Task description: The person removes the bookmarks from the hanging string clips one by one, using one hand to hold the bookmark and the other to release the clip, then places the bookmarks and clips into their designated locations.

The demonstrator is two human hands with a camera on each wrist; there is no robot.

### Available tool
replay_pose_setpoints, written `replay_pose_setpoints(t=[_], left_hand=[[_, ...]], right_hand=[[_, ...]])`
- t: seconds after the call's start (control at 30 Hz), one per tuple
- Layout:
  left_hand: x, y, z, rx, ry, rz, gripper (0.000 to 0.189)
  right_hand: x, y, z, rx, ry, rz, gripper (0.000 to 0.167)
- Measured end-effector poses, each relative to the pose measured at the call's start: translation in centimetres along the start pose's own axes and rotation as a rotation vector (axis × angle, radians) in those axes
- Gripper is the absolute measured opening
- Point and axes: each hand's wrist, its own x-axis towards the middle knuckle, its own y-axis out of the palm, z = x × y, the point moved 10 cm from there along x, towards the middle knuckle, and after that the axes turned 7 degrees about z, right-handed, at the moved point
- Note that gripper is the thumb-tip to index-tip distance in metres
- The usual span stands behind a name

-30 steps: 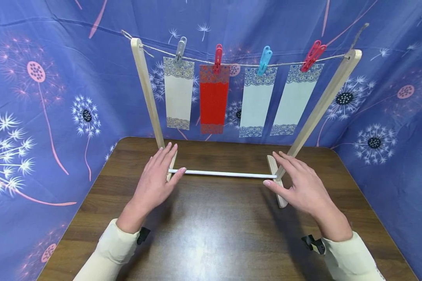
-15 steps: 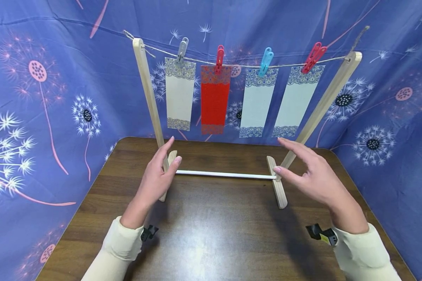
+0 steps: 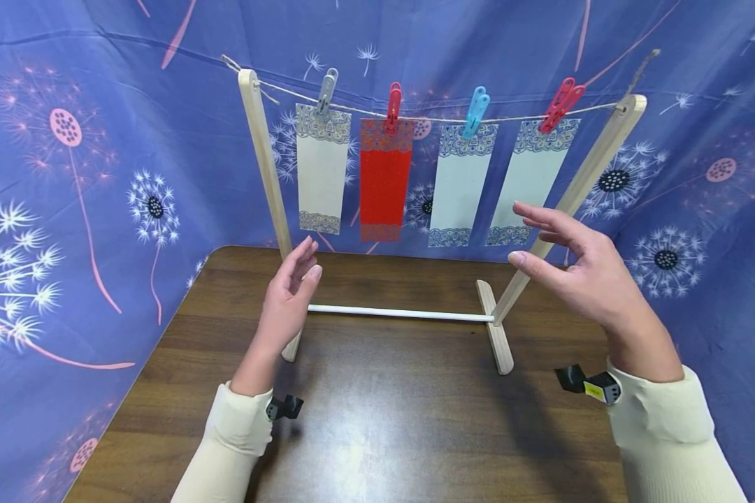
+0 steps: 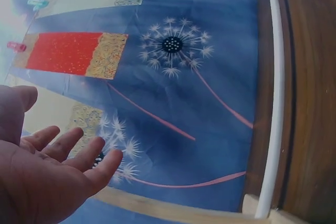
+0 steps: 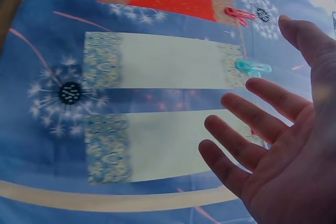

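A string tied between two wooden posts carries a cream card (image 3: 322, 168), a red card (image 3: 385, 181) and two pale cards, one at centre right (image 3: 463, 188) and one at far right (image 3: 535, 178), all with patterned ends. A grey clothespin (image 3: 326, 91), a red clothespin (image 3: 393, 108), a blue clothespin (image 3: 476, 112) and another red clothespin (image 3: 561, 105) fasten them. My left hand (image 3: 289, 307) hovers by the left post, fingers loosely bent, holding nothing. Raised before the right post, my right hand (image 3: 585, 272) is likewise without anything in it, thumb and fingers spread apart.
The left post (image 3: 264, 161) and right post (image 3: 579, 188) stand on wooden feet, joined low down by a white rod (image 3: 403, 314). A brown wooden table (image 3: 377, 419) lies beneath. Blue dandelion-print cloth (image 3: 132, 105) hangs behind and at both sides.
Both hands have come away from the stand's base. The right hand has risen and moved right; the left has lifted slightly and turned, its fingers bending more. Stand and cards stay put.
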Motion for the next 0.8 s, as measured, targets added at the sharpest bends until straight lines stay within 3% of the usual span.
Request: replay_pose_setpoints(t=[0.43,0.8], left_hand=[[1.0,0.5,2.1,-0.106,-0.011,-0.059,0.049],[2.0,1.6,4.4,-0.175,-0.088,-0.048,0.05]], right_hand=[[3.1,-2.7,4.4,0.047,-0.15,-0.054,0.057],[7.5,-3.0,7.4,0.135,-0.146,-0.039,0.051]])
